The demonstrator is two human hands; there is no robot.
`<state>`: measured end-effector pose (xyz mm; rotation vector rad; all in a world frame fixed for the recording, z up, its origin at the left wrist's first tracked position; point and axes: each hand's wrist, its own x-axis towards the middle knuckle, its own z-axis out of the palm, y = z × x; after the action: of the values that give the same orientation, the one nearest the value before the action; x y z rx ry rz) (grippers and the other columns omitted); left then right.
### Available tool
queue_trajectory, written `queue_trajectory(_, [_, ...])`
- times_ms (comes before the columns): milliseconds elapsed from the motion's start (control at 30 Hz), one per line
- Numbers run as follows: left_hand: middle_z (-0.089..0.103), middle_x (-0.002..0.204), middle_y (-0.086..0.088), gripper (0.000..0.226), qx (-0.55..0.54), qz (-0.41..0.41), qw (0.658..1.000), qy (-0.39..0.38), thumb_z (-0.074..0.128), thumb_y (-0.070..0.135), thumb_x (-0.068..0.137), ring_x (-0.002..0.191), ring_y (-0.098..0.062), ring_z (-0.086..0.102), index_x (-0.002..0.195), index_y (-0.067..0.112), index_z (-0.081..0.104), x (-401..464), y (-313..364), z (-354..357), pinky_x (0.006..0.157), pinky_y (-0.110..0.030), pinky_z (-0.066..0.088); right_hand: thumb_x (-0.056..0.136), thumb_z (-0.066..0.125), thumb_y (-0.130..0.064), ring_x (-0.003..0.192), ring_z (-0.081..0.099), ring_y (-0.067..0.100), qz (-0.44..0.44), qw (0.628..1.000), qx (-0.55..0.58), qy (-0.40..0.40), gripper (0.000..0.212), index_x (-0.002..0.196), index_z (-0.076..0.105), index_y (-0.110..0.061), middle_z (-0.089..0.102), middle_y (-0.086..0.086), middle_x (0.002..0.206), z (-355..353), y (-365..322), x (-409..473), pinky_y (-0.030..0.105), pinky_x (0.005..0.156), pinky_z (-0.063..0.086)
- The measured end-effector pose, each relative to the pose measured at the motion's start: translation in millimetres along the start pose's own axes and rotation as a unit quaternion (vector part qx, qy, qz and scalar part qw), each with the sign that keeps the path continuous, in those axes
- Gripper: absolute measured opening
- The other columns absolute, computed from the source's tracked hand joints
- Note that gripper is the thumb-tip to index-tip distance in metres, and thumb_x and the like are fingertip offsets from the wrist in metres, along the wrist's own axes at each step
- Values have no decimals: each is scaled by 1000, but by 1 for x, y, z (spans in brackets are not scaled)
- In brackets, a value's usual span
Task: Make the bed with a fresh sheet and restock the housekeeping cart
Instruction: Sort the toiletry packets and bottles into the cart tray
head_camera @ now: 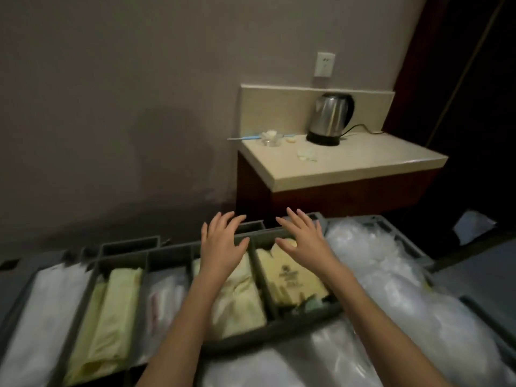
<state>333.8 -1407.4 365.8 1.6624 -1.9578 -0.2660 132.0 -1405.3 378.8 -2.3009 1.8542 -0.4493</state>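
Left hand (220, 244) and right hand (303, 241) hover spread and empty over the cart tray (268, 331); press the yellow packets (290, 277), probably bags, flat within their dividers.

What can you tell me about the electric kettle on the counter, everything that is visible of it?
The kettle looks like brushed steel, with a black handle toward the right and a spout toward the left. It stands upright on a round black base on the pale counter, near the back wall. A dark cord runs from the base to the right. Its lid appears closed. Neither hand touches it.
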Motion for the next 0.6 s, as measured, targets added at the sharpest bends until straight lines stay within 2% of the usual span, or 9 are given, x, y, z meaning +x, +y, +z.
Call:
queue_trajectory(167, [27, 154, 6, 54, -28, 19, 999, 9, 51, 38, 95, 145, -16, 11, 145, 31, 32, 118, 84, 47, 118, -43, 2, 96, 44, -45, 146, -1, 12, 12, 1000, 2, 22, 56, 148, 27, -31, 8, -7, 159, -52, 95, 90, 48, 116, -1])
queue_trajectory(300, [31, 153, 4, 54, -48, 9, 999, 21, 50, 35, 95, 145, -17, 14, 146, 29, 31, 209, 122, 88, 119, -42, 3, 96, 43, -46, 146, 4, 15, 5, 999, -16, 33, 56, 147, 29, -27, 11, -4, 159, -69, 155, 172, 48, 117, 6])
queue_trajectory(500, [45, 143, -4, 48, -51, -25, 998, -3, 45, 33, 97, 134, -24, 34, 143, 22, 37, 314, 140, 139, 112, -37, 23, 97, 42, -43, 145, 12, 19, 25, 998, 16, 53, 50, 145, 35, -27, 19, -3, 157, -64, 223, 283, 47, 117, 13])
queue_trajectory(600, [51, 138, -6, 47, 6, -58, 998, -2, 41, 44, 97, 126, -30, 40, 141, 27, 41, 358, 146, 160, 101, -38, 31, 99, 40, -35, 144, 16, 19, 17, 996, 41, 76, 44, 143, 38, -27, 23, -2, 156, -63, 246, 324, 45, 117, 15])
